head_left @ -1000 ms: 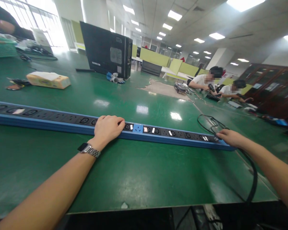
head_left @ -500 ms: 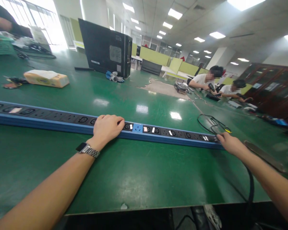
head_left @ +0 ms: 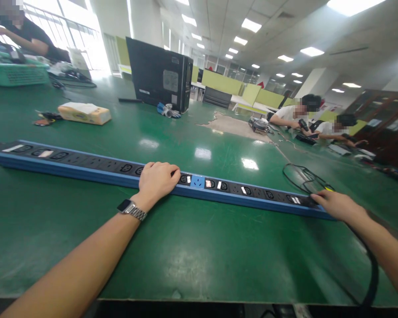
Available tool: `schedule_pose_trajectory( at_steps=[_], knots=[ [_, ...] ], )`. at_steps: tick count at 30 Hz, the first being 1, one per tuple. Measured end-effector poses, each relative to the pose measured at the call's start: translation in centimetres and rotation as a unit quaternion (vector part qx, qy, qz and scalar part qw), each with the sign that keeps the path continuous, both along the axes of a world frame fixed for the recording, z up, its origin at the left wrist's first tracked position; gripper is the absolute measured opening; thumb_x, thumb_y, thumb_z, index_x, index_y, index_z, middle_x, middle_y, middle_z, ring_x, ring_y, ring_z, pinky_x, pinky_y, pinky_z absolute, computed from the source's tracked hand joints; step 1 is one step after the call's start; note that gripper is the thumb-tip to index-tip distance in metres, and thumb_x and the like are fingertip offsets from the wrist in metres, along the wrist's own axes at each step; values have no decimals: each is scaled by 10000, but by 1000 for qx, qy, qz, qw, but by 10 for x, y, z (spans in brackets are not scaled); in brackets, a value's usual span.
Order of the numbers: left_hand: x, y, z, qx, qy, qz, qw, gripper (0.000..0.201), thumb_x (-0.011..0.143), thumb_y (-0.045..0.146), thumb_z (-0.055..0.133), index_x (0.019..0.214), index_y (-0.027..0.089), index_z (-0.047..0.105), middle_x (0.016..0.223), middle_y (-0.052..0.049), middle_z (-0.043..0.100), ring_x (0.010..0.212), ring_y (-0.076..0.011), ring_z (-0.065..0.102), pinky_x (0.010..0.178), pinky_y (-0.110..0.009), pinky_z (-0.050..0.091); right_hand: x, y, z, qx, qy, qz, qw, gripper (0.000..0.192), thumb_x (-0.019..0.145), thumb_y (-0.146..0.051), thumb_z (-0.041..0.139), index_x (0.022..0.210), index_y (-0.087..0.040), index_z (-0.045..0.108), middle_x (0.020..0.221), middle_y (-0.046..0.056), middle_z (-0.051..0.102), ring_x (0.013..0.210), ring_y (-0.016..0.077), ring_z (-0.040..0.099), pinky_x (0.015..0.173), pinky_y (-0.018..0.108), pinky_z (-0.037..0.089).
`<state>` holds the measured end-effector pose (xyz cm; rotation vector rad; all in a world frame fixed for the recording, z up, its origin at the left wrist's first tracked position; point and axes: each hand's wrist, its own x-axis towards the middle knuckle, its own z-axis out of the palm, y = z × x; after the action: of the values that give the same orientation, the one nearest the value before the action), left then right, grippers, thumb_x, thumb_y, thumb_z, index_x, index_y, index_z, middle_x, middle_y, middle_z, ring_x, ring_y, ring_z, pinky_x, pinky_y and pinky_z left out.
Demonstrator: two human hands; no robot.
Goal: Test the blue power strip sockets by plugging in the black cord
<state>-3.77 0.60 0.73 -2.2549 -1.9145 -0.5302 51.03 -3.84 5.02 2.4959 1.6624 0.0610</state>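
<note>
power strip [head_left: 199, 193] | long axis crosswise, right end lower in view | sockets [head_left: 197, 182] up

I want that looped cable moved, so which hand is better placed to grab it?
Probably your right hand: it's at one end of the power strip, close to the cable. Your left hand is farther, over mid-strip.

Multi-outlet power strip [head_left: 199, 193]: long, blue housing, black socket face upward, one blue socket [head_left: 198, 182] near the middle, several pale stickers [head_left: 296, 200]; lying flat lengthwise across green tabletop [head_left: 199, 256].
</note>
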Motion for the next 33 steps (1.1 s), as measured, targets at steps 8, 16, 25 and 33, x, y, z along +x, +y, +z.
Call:
schedule_pose_trajectory(
  at_steps=[8,16,25,33],
  knots=[
    [2,1,3,-17,20,18,999,424,892,427,355,980,281,744,1004,-48,742,954,-262,642,845,-382,409,-66,-11,33,31,121,-21,992,436,911,-490,375,1076,-179,633,687,75,680,599,207,621,587,300,440],
    [1,2,3,-24,17,18,999,438,889,432,351,986,274,748,1016,-55,739,969,-280,642,862,-401,416,-122,3,11,-26,135,45,990,414,916,-455,353,922,-165,649,555,26,637,429,150,553,488,263,409],
    [1,1,2,-22,7,15,1000,428,886,442,363,980,282,748,1019,-49,741,974,-272,636,884,-394,402,-127,19,21,-99,43,30,994,474,918,-505,337,834,-181,673,630,77,678,516,186,622,560,303,445],
    [0,0,0,-7,16,6,1000,421,902,423,345,969,286,738,1033,-31,740,982,-249,638,884,-376,395,-133,15,12,-69,-17,40,997,480,920,-511,332,895,-161,661,739,127,696,699,243,675,651,340,474]
  ],
)
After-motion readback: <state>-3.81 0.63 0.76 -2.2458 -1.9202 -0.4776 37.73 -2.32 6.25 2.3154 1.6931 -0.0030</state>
